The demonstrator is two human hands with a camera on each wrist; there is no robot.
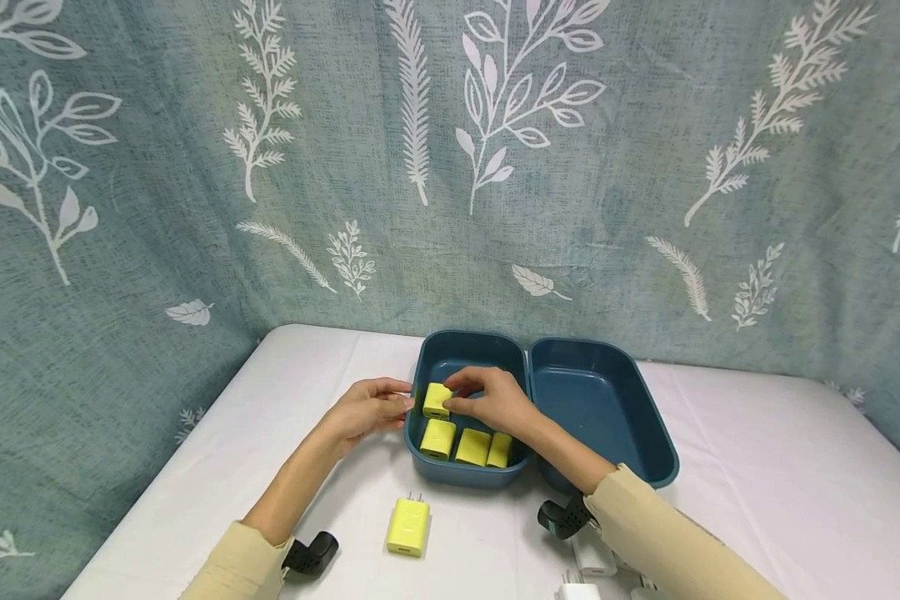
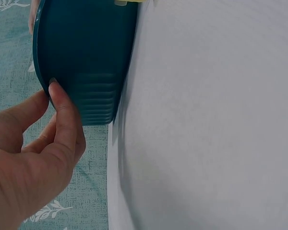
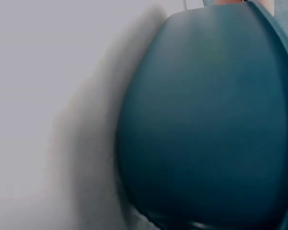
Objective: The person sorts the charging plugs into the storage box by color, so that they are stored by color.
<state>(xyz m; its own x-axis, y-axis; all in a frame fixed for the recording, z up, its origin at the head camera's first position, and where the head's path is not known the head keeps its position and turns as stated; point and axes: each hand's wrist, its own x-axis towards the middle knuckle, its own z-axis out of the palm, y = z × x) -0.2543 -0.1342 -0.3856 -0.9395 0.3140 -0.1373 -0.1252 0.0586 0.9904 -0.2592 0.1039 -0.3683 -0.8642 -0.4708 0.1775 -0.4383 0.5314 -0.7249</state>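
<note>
My left hand (image 1: 367, 410) is at the left side of a dark blue bin (image 1: 468, 475). In the left wrist view its thumb and fingers (image 2: 62, 108) pinch the bin's rim. Inside that bin, my right hand (image 1: 491, 400) holds a yellow charger (image 1: 436, 401) by its right side with thumb and fingertips. Several more yellow chargers (image 1: 438, 439) stand along the bin's near wall. On the white cloth in front lies another yellow charger (image 1: 408, 527), its prongs pointing toward the bin. In the right wrist view a blue bin wall (image 3: 206, 120) hides the right hand's fingers.
A second dark blue bin (image 1: 596, 400) stands against the first one on its right, under my right forearm. White chargers (image 1: 579, 591) lie at the near right, partly covered by the right sleeve. A patterned curtain (image 1: 450, 250) hangs behind the table.
</note>
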